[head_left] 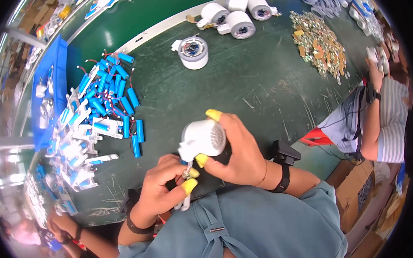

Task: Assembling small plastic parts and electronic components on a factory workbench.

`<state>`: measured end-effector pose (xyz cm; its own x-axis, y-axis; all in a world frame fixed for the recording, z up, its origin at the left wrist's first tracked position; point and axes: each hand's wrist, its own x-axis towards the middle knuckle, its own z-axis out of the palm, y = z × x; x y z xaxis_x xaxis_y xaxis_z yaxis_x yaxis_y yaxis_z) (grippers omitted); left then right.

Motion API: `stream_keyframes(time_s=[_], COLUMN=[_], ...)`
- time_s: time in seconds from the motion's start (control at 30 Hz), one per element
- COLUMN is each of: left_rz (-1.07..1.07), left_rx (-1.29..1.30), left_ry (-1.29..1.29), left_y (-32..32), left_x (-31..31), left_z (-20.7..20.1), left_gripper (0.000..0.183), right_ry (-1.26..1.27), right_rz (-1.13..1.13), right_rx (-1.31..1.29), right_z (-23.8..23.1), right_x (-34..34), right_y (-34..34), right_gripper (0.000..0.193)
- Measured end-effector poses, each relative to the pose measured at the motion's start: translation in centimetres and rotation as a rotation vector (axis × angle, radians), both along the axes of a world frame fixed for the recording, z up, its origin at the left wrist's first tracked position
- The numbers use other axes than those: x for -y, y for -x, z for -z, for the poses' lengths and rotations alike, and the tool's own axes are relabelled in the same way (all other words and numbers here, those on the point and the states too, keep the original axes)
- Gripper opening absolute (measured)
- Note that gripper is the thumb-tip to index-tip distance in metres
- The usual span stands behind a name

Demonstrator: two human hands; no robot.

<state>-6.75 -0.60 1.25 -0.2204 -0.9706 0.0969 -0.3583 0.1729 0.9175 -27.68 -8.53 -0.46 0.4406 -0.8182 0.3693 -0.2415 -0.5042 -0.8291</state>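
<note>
My right hand (240, 154) grips a white round housing (205, 136) from its right side, thumb below and index finger above. A face dotted with small holes turns to the right. Just below and to the left, my left hand (161, 185) pinches a slim white handle part (184, 203) that meets the underside of the housing. Something small and metallic shows between the left fingertips, too fine to name. Yellow covers sit on the thumbs and index fingertips of both hands. Left of the hands lies a pile of blue cylindrical batteries (120, 88) with red wires.
White plastic handle parts (82, 143) heap beside a blue bin (49, 92). An open-topped white housing (193, 56) stands ahead, with several more housings (240, 25) behind. Small circuit boards (319, 45) pile up far right. Co-workers' hands show at right (375, 75) and lower left (66, 226).
</note>
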Motion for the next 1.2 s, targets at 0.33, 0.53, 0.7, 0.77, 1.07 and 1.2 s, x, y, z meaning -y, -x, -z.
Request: stream_keyframes(time_s=[0.33, 0.53, 0.7, 0.77, 1.07, 1.2], left_rz=[-0.131, 0.037, 0.080, 0.078, 0.208, 0.224], left_rx=[-0.449, 0.143, 0.230, 0.222, 0.032, -0.003], left_ry=[-0.391, 0.024, 0.361, 0.357, 0.418, 0.418], left_y=[-0.1, 1.1, 2.8, 2.7, 1.2, 0.8], left_x=[-1.9, -1.4, -1.3, -1.5, -2.3, -3.1], left_z=[-0.4, -2.2, -3.3, -3.3, -3.2, -3.5], left_gripper=[0.025, 0.030, 0.027, 0.024, 0.016, 0.015], right_ry=[0.067, -0.236, 0.205, 0.190, 0.217, 0.154], right_rz=[-0.001, -0.310, -0.375, -0.352, -0.347, -0.395], right_rx=[-0.017, 0.434, 0.577, 0.720, 0.967, 0.922], right_z=[-0.6, 1.5, 1.4, 1.3, 0.8, 0.1], right_x=[-0.2, -0.4, -0.3, -0.7, -4.3, -5.1], right_y=[-1.2, -0.8, -0.8, -1.1, -0.9, -0.3], right_gripper=[0.074, 0.083, 0.097, 0.073, 0.027, 0.022])
